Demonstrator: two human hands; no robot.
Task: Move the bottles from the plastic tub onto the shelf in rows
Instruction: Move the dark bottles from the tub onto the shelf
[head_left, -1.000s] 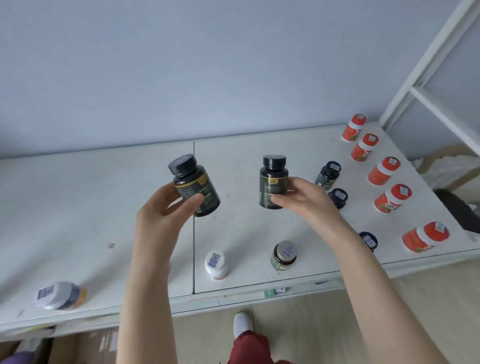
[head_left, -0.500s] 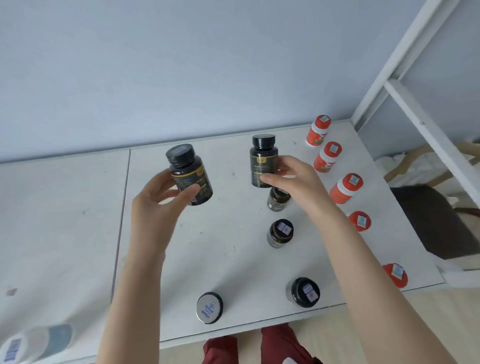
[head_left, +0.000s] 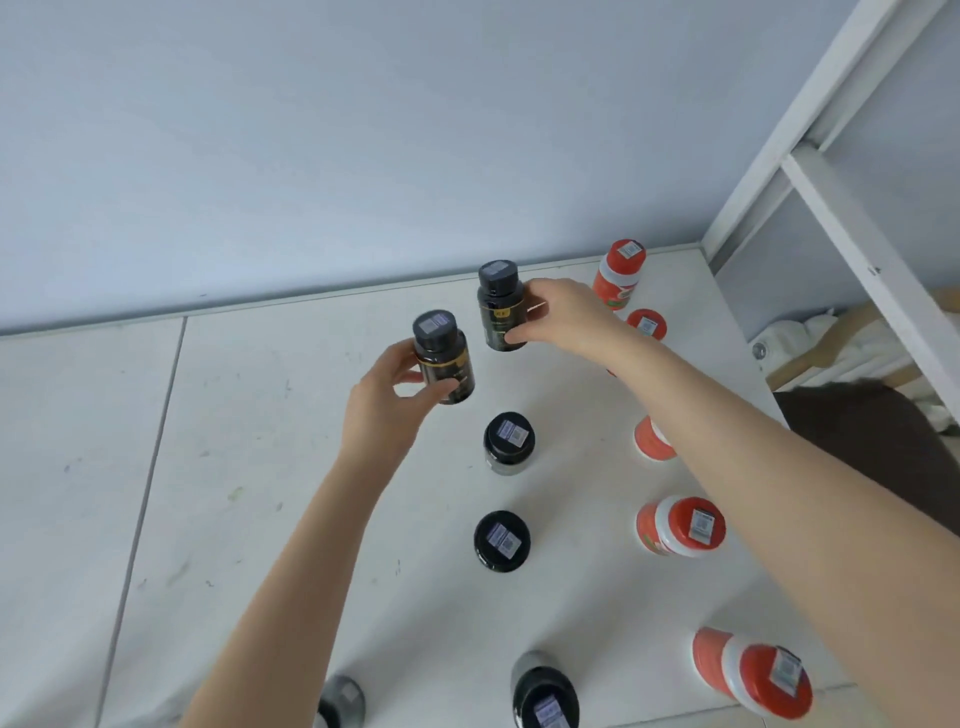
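My left hand (head_left: 387, 402) grips a black bottle (head_left: 444, 358) with a gold label, held upright just above the white shelf (head_left: 260, 467). My right hand (head_left: 566, 317) holds a second black bottle (head_left: 500, 306) by its side, at the far end of a row of black-capped bottles; I cannot tell whether it touches the shelf. Behind it in that row stand a black-capped bottle (head_left: 509, 441), another (head_left: 502, 540) and a third (head_left: 545, 693) at the front edge. The plastic tub is out of view.
A row of red-and-white bottles runs along the right side, from the far one (head_left: 621, 273) through (head_left: 680, 527) to the nearest (head_left: 753, 670); my right forearm hides part of it. A grey-capped bottle (head_left: 340, 701) stands at the front. White shelf uprights (head_left: 810, 130) rise at the right.
Both hands have moved forward and down toward the shelf with their bottles. The right bottle has gone to the far end of the black row; my view has shifted closer and rightward.
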